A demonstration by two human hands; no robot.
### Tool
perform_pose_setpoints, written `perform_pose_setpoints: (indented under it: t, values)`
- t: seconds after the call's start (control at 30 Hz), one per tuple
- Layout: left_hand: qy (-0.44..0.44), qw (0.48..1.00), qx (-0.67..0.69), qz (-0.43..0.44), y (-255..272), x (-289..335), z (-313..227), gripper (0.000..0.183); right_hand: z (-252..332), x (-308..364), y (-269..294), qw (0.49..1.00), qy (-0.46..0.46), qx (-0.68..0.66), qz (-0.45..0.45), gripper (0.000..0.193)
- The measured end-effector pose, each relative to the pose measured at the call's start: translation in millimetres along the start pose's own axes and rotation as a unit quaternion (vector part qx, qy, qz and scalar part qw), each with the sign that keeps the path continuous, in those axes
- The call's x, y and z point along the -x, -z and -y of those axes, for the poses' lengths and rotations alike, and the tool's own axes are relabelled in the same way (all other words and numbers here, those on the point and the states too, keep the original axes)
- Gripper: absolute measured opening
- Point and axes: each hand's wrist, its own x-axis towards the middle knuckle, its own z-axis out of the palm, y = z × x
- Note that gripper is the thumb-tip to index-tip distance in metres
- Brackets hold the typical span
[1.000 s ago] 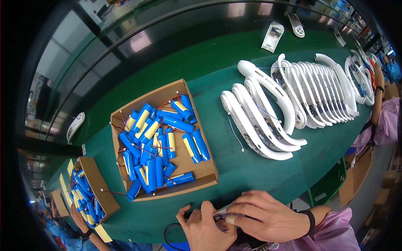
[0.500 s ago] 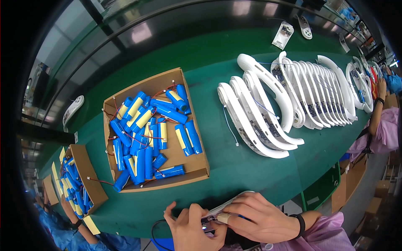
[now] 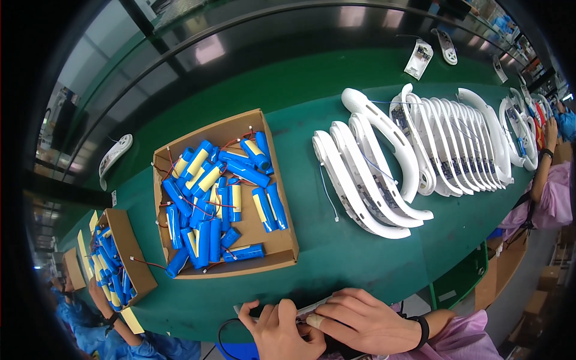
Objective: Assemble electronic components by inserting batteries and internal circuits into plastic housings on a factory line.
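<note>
At the near table edge both hands work close together on a white plastic housing, mostly hidden under the fingers. My left hand (image 3: 282, 331) is closed on the housing's left part, its thumb and fingers bent inward. My right hand (image 3: 367, 323), with a tan cover on one fingertip and a dark band at the wrist, presses its fingers onto the same piece. Between the fingertips shows a small dark strip, and exactly what they pinch is hidden. A black cable (image 3: 221, 336) loops beside my left hand.
Beyond my hands, an open cardboard box (image 3: 287, 259) holds blue battery packs. A smaller box (image 3: 139, 255) stands left of it, near another person's arm (image 3: 123, 330). White curved housings (image 3: 345, 186) with circuit boards stand in a row at right. A green crate (image 3: 459, 282) is below the edge.
The whole view has shifted slightly. My fingers have closed further over the housing, and the lit spot on its board that showed between them is now covered.
</note>
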Motion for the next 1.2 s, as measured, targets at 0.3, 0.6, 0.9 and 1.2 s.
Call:
perform_pose_setpoints:
  t: [0.3,0.6,0.9,1.2]
  values:
    - [0.096,0.977,0.089,0.167,28,-4,12,0.022,-5,11,-3,0.999,0.016,-0.032,-0.015,0.042]
    - [0.064,0.988,0.053,0.132,21,-15,-3,0.018,-8,10,-3,1.0,0.003,0.012,0.003,0.042]
    - [0.029,0.998,0.009,0.063,2,-3,7,0.012,-8,10,-3,0.998,0.024,0.062,0.002,0.038]
    - [0.046,0.995,0.021,0.084,14,-2,10,0.018,-5,9,0,1.0,-0.014,0.022,-0.003,0.075]
